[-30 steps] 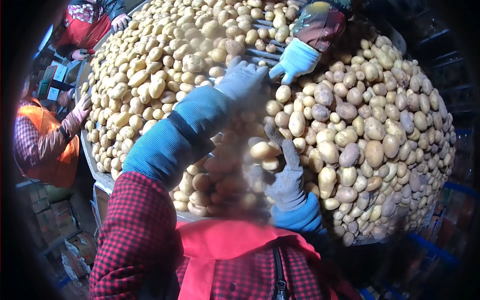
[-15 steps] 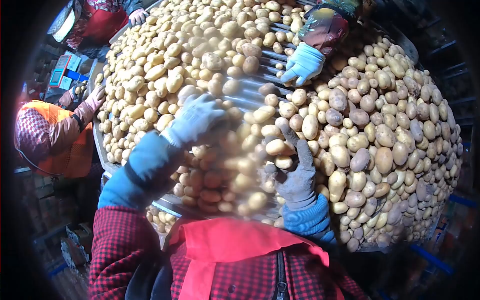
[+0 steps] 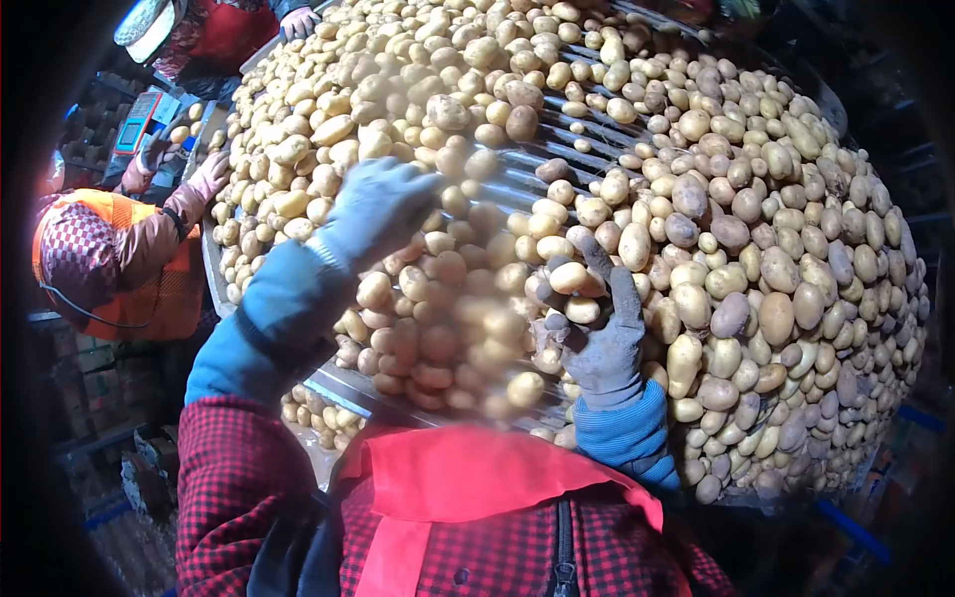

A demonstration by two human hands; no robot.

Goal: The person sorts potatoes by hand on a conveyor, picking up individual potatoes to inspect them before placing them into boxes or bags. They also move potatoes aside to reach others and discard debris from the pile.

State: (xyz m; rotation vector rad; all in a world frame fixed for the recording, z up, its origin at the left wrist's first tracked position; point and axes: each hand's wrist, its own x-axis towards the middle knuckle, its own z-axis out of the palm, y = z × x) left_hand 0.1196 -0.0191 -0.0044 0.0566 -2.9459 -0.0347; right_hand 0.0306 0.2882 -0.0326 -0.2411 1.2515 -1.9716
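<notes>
My left hand [image 3: 383, 204], in a pale grey-blue glove, is above the heap of light potatoes [image 3: 333, 129] with its fingers bent and pressed together. Its fingertips and anything under them are hidden. My right hand [image 3: 604, 353], in a darker, dirty grey glove, is curled palm up around potatoes [image 3: 570, 278], one finger stretched along their right side. Between my hands, loose potatoes [image 3: 438, 343] lie partly blurred near the front edge. Metal bars [image 3: 537, 171] show through a gap in the heap.
A large potato pile [image 3: 776, 298] fills the right side. On the left, a person in an orange vest [image 3: 134, 254] has hands at the edge. Another person's hand [image 3: 298, 22] rests on the far rim. A device with a screen [image 3: 137, 121] stands at the upper left.
My left hand has moved a little left and up. My right hand still holds its potatoes. Another person's gloved hand at the upper right has left the bars, and the view has shifted slightly.
</notes>
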